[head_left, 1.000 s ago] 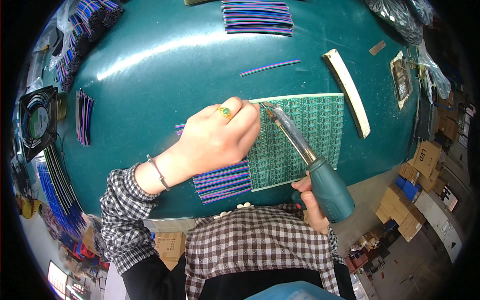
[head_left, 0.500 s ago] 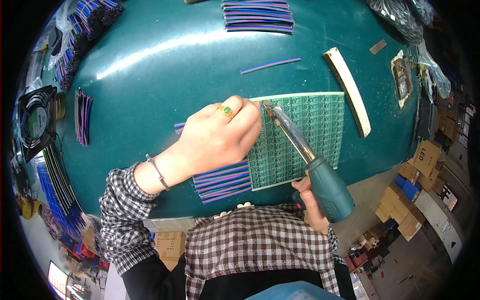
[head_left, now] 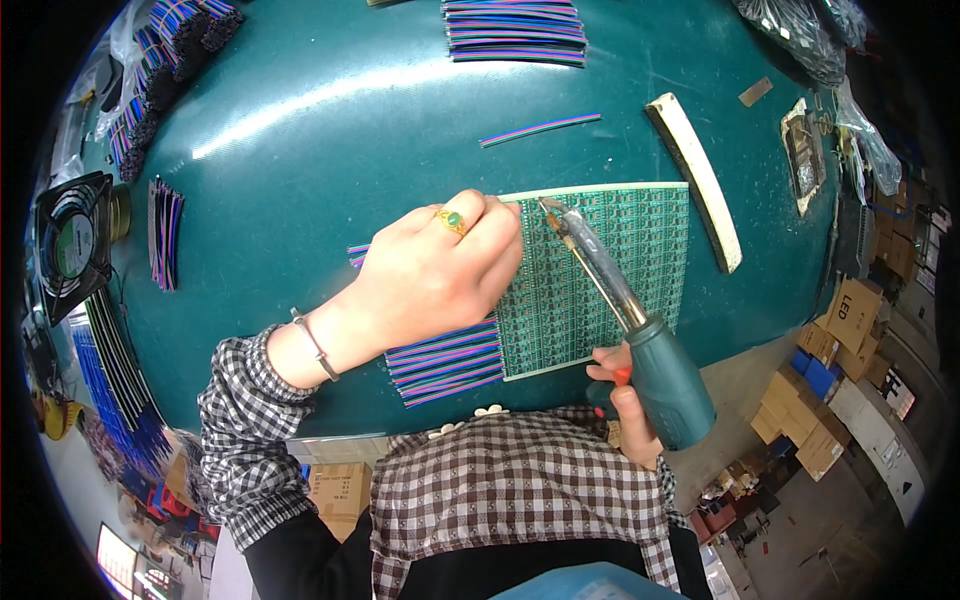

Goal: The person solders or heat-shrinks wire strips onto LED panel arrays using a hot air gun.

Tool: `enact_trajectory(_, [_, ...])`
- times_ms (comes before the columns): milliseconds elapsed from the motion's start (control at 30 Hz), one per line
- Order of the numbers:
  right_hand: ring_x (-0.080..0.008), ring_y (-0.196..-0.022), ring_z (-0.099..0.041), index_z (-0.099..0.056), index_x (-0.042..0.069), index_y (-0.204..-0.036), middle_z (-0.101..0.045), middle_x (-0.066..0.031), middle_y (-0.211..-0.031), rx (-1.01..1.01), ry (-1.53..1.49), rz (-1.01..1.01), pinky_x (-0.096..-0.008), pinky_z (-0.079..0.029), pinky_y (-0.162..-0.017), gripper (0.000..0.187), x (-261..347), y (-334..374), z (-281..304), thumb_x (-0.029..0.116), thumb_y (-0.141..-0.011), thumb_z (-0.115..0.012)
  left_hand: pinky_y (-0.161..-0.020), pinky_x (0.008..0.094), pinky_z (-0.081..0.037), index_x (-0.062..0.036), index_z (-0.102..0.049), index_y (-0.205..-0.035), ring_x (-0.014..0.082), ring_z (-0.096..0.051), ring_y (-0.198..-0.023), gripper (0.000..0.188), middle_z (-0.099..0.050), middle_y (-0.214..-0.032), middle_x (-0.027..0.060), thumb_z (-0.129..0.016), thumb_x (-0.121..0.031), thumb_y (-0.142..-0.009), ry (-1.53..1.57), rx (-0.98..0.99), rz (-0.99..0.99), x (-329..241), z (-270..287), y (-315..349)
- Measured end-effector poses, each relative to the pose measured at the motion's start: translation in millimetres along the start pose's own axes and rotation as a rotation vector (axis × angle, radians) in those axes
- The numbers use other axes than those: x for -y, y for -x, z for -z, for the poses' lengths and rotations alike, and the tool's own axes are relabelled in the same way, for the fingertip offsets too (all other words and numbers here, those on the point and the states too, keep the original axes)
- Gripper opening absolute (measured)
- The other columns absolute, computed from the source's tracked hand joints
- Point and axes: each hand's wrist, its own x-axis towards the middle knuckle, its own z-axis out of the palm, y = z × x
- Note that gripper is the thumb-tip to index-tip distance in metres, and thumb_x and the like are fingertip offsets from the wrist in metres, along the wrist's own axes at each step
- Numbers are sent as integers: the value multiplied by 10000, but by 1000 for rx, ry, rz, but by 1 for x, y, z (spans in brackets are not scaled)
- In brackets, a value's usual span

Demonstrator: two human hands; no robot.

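My left hand [head_left: 432, 268] is closed at the upper left edge of a green circuit board panel [head_left: 625, 255]; its fingertips are turned away, so whatever they pinch is hidden. Several short multicoloured ribbon wires [head_left: 445, 362] lie side by side along the panel's left edge, partly under that hand. In my right hand [head_left: 633, 425] is a green soldering gun [head_left: 672, 385] with a red trigger and a long metal barrel. Its tip is over the panel's upper part, a little right of my left fingers; whether it touches the board I cannot tell.
One loose ribbon wire [head_left: 540, 130] lies beyond the panel, with a wire stack [head_left: 515, 32] farther back. A curved white strip [head_left: 695, 180] is to the right. At left are a black fan [head_left: 75, 240], a small wire bundle [head_left: 166, 235] and larger bundles [head_left: 165, 75].
The soldering gun has shifted slightly right and down, its tip moving away from my left fingers. More of the red trigger now shows. My left hand stays in place.
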Motion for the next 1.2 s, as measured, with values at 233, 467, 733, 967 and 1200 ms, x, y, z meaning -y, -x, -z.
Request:
enact_trajectory(233, [-215,-861,-601,-470,-94,-1266,-578,-99,-890,164,193,35,-419,-569,-797,537,-13,6,17,243,-897,-666,-603,239,-500,-1,-682,-1028,164,-606,-853,338,-622,-994,60,-641,-112,-712,14,-16,-6,1,0,-1])
enact_trajectory(467, [-216,-842,-594,-462,-107,-1265,-560,-93,-851,161,220,32,-428,-565,-793,543,-13,5,16,235,-894,-662,-599,246,-499,2,-684,-1031,167,-612,-836,351,-628,-992,63,-643,-103,-699,53,-23,0,2,0,-1])
enact_trajectory(733, [-215,-851,-593,-463,-108,-1265,-560,-89,-853,166,203,24,-432,-566,-806,525,-14,8,17,209,-895,-658,-583,251,-489,4,-688,-1039,167,-617,-832,364,-630,-981,65,-643,-98,-693,65,-37,17,1,0,-1])
enact_trajectory(967, [-209,-853,-589,-461,-109,-1265,-564,-85,-858,152,188,6,-434,-566,-811,519,-10,7,12,207,-900,-650,-575,249,-485,6,-687,-1026,161,-609,-816,355,-624,-977,61,-645,-98,-690,55,-53,2,2,-1,0])
enact_trajectory(1200, [-220,-820,-701,-635,-37,-1090,-701,-116,-867,82,116,36,-348,-567,-761,350,-10,3,9,77,-795,-787,-561,248,-485,3,-683,-1005,153,-599,-798,334,-612,-946,47,-647,-95,-687,114,-12,17,3,0,-1])
